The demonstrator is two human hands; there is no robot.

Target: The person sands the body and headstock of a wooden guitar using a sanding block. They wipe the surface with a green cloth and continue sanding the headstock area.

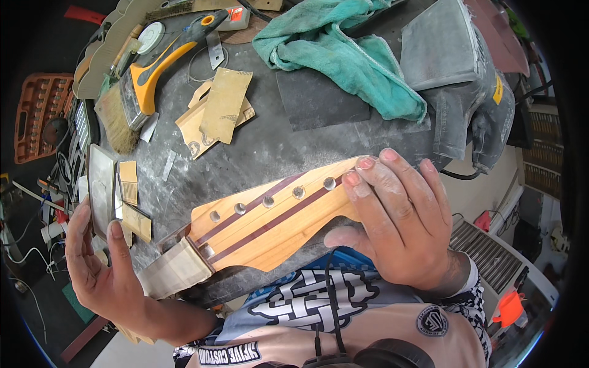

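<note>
Right hand (402, 221) holding right end of striped wooden headstock (270, 214), five-hole row up top, out on dusty grey bench (245, 165) near my belly. Left hand (107, 282) straddling grey block (102, 181), can't tell if gripped tbh.

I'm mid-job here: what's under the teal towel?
A dark flat sheet sticks out from beneath the teal towel; the towel covers its upper right part. Whatever else lies under there is hidden.

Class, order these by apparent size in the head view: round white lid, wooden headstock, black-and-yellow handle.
1. Wooden headstock
2. Black-and-yellow handle
3. Round white lid
</note>
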